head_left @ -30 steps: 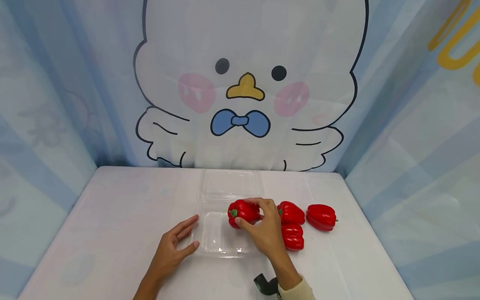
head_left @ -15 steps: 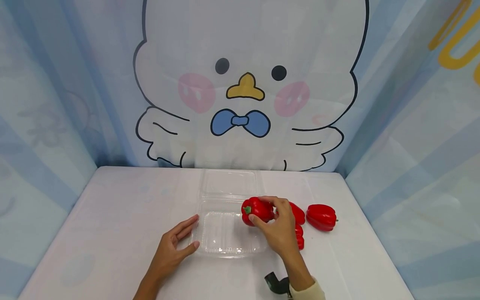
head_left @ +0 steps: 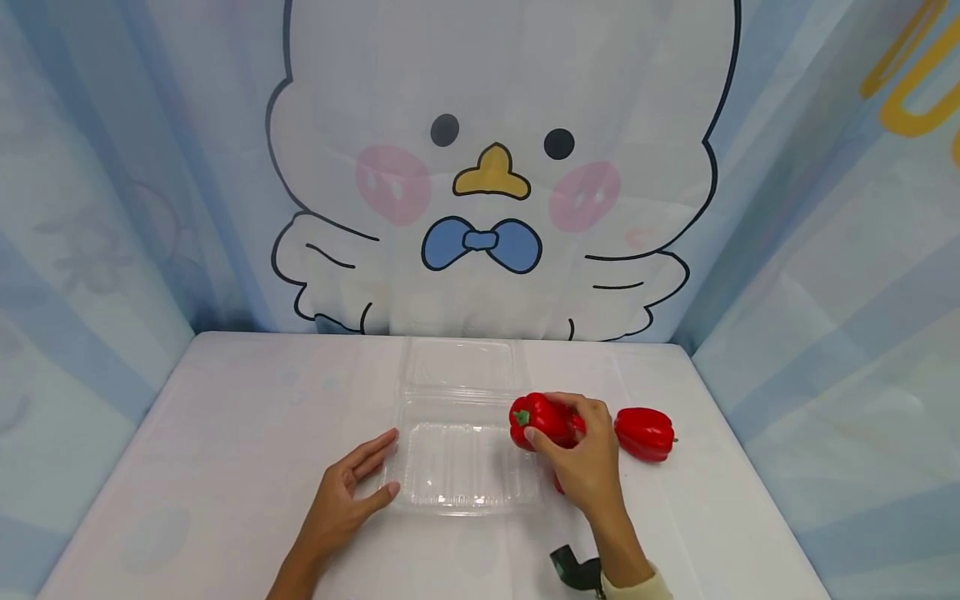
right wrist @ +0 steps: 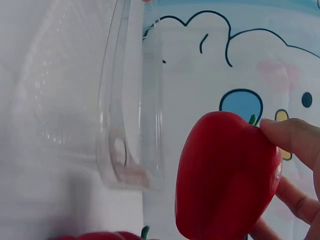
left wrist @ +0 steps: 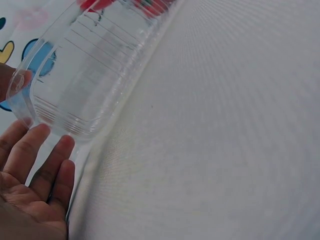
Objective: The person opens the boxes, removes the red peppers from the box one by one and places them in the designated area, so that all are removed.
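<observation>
My right hand (head_left: 585,454) grips a red bell pepper (head_left: 542,421) between thumb and fingers, above the right edge of a clear plastic clamshell box (head_left: 457,467). The pepper's green stem points left in the head view; in the right wrist view the pepper (right wrist: 225,175) hangs beside the box wall (right wrist: 112,125). The box lies unfolded, its lid (head_left: 459,364) toward the back. My left hand (head_left: 345,500) touches the box's left side with its fingers and thumb fairly straight; in the left wrist view its fingertips (left wrist: 62,145) meet the rim.
Another red pepper (head_left: 645,434) lies at the right on the white table (head_left: 247,467). More red peppers are mostly hidden behind my right hand. A dark wrist-worn device (head_left: 576,569) hangs by the right sleeve. A curtain with a cartoon bird (head_left: 487,183) stands at the back.
My right hand has carried the red bell pepper rightward from above the box to its right edge, covering the peppers behind. The left hand and the box have stayed in place.
</observation>
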Demonstrator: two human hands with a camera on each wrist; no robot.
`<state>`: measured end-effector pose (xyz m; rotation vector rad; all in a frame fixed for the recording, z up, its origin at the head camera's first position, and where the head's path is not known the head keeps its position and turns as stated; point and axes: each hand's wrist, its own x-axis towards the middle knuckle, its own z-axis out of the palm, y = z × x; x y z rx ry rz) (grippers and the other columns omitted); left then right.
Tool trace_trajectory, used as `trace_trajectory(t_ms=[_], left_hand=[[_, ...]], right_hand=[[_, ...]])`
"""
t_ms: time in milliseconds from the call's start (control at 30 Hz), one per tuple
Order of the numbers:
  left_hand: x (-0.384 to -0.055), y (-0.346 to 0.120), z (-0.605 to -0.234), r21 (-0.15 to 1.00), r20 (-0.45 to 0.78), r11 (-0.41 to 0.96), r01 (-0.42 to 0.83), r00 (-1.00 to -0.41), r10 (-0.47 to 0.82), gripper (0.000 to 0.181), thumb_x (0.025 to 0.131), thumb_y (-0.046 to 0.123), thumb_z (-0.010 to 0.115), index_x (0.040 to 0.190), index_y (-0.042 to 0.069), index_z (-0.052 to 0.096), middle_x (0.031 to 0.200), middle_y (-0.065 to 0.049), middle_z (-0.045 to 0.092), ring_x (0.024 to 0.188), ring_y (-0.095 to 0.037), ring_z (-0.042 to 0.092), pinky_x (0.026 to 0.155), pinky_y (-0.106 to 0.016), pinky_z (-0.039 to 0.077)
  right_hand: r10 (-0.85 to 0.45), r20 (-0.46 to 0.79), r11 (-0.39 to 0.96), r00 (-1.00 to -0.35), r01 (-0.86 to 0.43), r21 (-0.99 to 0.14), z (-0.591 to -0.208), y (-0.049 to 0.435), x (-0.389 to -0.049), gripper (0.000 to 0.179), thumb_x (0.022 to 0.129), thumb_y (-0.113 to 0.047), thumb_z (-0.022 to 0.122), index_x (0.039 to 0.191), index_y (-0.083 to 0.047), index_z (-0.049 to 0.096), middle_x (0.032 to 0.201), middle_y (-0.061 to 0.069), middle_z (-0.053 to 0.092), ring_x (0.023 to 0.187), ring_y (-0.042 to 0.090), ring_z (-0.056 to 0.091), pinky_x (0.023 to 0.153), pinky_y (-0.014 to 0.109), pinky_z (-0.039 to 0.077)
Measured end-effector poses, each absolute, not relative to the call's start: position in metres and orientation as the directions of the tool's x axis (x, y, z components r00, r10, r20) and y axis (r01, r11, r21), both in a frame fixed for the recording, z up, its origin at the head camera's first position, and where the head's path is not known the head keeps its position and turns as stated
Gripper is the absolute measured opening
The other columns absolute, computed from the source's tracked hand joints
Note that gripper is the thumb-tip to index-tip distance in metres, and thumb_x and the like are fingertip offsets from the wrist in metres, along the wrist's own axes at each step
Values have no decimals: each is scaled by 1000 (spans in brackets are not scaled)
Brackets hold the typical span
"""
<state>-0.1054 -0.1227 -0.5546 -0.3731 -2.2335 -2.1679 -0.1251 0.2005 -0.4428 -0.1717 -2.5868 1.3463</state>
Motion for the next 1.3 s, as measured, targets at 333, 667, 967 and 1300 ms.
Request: trace_trajectory(t_ms=[333, 667, 967, 1300], left_hand=[[-106, -123, -554, 985, 168, 19, 174, -971, 168, 67, 93, 1, 78, 155, 8, 54, 161, -21, 51, 138, 7, 55, 108, -8, 44], [-106, -123, -555, 984, 171, 18, 176, -971, 170, 67, 93, 1, 79, 155, 9, 54, 161, -21, 51, 139, 6, 54, 108, -8, 45], [-106, -124, -555, 985, 166, 20, 171, -972, 165, 68, 93, 1, 79, 155, 8, 53, 161, -20, 51, 139, 6, 55, 108, -10, 46], [-106, -123, -553, 991, 130, 14, 134, -979, 156, 67, 94, 3, 79, 155, 12, 55, 162, -20, 51, 139, 6, 55, 107, -10, 47]], right_hand=[[251, 127, 575, -959, 42, -817, -440, 223, -120, 66, 81, -18, 92, 141, -17, 63, 146, 14, 53, 140, 37, 49, 103, 64, 57], [329, 121, 567, -937, 94, -818, -439, 240, -115, 69, 80, -20, 95, 141, -19, 63, 149, 13, 51, 140, 37, 50, 105, 59, 55], [367, 132, 566, -921, 108, -817, -435, 254, -112, 64, 84, -18, 92, 141, -14, 63, 147, 17, 50, 138, 39, 51, 107, 59, 53], [412, 165, 580, -896, 118, -806, -437, 269, -108, 62, 85, -16, 91, 141, -11, 64, 144, 20, 51, 135, 41, 54, 105, 61, 53]])
